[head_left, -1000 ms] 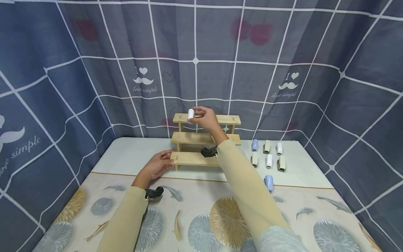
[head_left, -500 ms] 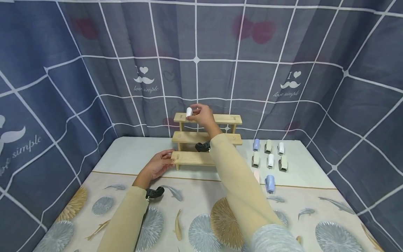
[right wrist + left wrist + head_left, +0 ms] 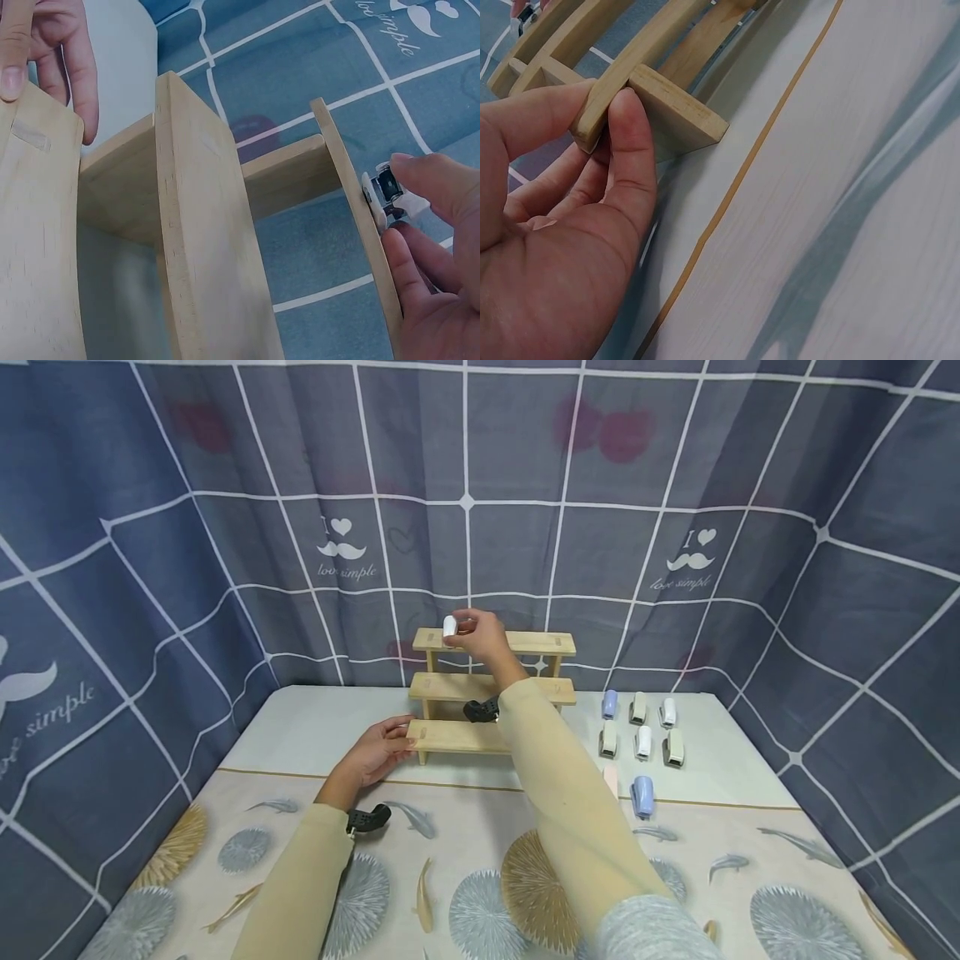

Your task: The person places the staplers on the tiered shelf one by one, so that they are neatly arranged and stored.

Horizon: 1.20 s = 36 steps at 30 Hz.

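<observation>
A three-tier wooden shelf stand stands on the table's white part. My right hand pinches a small white stapler at the left end of the top board. In the right wrist view the stapler's base lies against that board's upper face, with my thumb and fingers on its sides. My left hand grips the left end of the lowest board; in the left wrist view the thumb presses under it and the index finger lies on top.
Several mini staplers in blue, cream and white stand in rows right of the stand. Nearer lie a blue stapler and a pink one partly behind my right sleeve. A checked curtain hangs behind.
My right hand has shifted slightly left with the white stapler over the top board, then stayed nearly still. The pink stapler has come into view beside my sleeve. My left hand has kept its place.
</observation>
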{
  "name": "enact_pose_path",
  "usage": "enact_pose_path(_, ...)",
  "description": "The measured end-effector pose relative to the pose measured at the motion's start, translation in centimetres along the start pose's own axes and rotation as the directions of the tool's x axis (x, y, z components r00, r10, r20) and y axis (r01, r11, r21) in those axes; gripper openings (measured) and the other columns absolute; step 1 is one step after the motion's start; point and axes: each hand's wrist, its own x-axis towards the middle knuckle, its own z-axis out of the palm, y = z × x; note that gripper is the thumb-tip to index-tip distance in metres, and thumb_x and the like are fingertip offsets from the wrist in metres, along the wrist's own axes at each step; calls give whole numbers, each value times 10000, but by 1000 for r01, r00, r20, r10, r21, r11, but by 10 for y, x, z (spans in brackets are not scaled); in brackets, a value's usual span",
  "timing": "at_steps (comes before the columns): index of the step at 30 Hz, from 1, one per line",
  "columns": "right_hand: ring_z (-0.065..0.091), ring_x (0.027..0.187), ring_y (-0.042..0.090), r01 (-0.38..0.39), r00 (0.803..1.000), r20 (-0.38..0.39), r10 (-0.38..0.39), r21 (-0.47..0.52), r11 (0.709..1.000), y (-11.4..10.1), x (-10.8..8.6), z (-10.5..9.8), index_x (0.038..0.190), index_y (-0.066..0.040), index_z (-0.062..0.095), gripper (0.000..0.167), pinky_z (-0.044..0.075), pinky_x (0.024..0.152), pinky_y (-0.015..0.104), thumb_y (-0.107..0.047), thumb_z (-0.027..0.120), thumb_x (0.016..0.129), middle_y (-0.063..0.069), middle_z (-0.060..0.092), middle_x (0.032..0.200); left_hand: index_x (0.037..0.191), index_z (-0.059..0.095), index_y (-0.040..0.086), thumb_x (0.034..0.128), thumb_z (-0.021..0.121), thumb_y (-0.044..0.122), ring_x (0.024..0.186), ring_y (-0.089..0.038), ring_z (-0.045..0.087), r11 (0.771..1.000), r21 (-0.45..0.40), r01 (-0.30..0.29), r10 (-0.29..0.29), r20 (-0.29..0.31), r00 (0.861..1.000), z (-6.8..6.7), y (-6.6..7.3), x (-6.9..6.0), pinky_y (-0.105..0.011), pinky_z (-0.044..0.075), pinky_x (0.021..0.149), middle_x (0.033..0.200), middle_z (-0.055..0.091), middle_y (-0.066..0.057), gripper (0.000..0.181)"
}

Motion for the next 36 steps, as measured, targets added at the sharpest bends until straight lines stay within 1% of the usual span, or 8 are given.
enact_pose_path(5, 688, 1162, 287, -9, 1000, 0, 9, 1, 1000, -1, 1, 0, 1407, -106, 611, 586, 596, 960, 385, -126, 828, 863, 145, 686, 1301, 1576, 301, -26, 974, 583, -88, 900, -96, 671, 1000, -6, 1, -1, -1, 1000, 0, 0, 0, -194, 593, 777, 1128, 630, 7, 668)
enact_pose_path(11, 677, 1182, 293, -15, 1000, -2, 15, -3, 1000, -2, 1, -1, 1412, -117, 610, 588, 592, 971, 386, -140, 829, 867, 144, 673, 1327, 1578, 299, -24, 972, 581, -92, 902, -98, 670, 1000, -8, 1, -1, 1, 1000, 1, 1, 1, -195, 593, 781, 1133, 631, 7, 672)
enact_pose_path(16, 677, 1187, 288, 1, 1000, -12, -1, -13, 1000, 1, -1, -2, 1420, -129, 605, 594, 591, 973, 385, -168, 828, 870, 132, 678, 1333, 1571, 309, -28, 969, 582, -96, 897, -102, 671, 1000, -18, 1, -1, 4, 1000, 3, 1, 1, -200, 595, 779, 1129, 632, 1, 665)
enact_pose_path(20, 661, 1218, 287, 46, 998, -42, -44, 31, 998, 7, -7, -3, 1421, -119, 604, 596, 582, 995, 376, -156, 827, 870, 130, 656, 1370, 1573, 290, -38, 975, 584, -87, 903, -100, 669, 1000, -22, 0, 0, 17, 1000, 4, 1, 1, -201, 592, 779, 1132, 639, 2, 668)
enact_pose_path(25, 657, 1231, 270, 114, 989, -107, -103, 102, 988, 16, -18, -3, 1418, -111, 611, 586, 570, 1017, 356, -167, 825, 875, 105, 630, 1421, 1573, 289, -40, 976, 583, -83, 908, -98, 666, 1000, -13, -3, 3, 19, 1000, 4, 0, 1, -197, 589, 773, 1176, 631, -23, 667)
enact_pose_path(31, 695, 1159, 281, 183, 974, -163, -155, 173, 968, 27, -34, -5, 1363, -68, 647, 533, 595, 968, 332, -148, 828, 868, 157, 673, 1342, 1580, 275, -42, 972, 586, -81, 927, -102, 657, 1000, 9, -2, 2, 15, 1000, 3, 1, -1, -210, 588, 793, 1235, 601, -68, 684)
enact_pose_path(33, 704, 1138, 307, 215, 968, -171, -182, 201, 956, 32, -39, -8, 1342, -28, 651, 519, 598, 962, 322, -124, 828, 863, 191, 676, 1322, 1579, 278, -42, 971, 587, -82, 926, -103, 659, 1000, 6, -1, 1, 11, 1000, 1, 1, -1, -212, 589, 791, 1232, 606, -68, 683)
enact_pose_path(36, 705, 1128, 331, 254, 960, -173, -218, 222, 941, 37, -49, -13, 1320, -1, 656, 506, 598, 955, 305, -110, 831, 857, 210, 672, 1315, 1576, 283, -43, 971, 586, -83, 916, -100, 662, 1000, 6, 1, -1, 6, 1000, 0, 1, 0, -210, 592, 784, 1219, 616, -60, 677)
